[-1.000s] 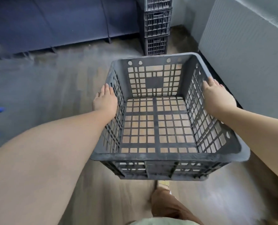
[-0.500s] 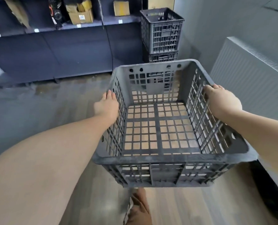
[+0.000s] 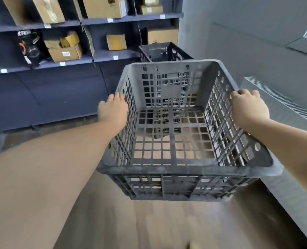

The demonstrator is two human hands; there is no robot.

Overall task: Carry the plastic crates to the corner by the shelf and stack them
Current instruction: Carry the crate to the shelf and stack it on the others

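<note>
The left hand (image 3: 113, 109) is closed on the left wall of a grey plastic crate (image 3: 186, 170), with its fingers curled over the rim. The right hand (image 3: 248, 109) grips the right wall in the same way, its fingers hooked over the top edge. Between the two hands the crate hangs in the air, above the wooden floor (image 3: 149, 225), with its open top to the camera. The crate is empty, and the floor shows through the grid of its bottom.

Beyond the hands, behind the far wall of the held crate, the top of a crate stack (image 3: 165, 52) stands in the corner. Only its upper crate is clearly seen; the lower part is hidden by the held crate. Just left of this stack, and past the left hand, is a dark blue shelf (image 3: 88, 60) that carries cardboard boxes (image 3: 66, 51) on several levels. To the right of the right hand runs a grey ribbed radiator (image 3: 292, 112) along a grey wall (image 3: 238, 33).
</note>
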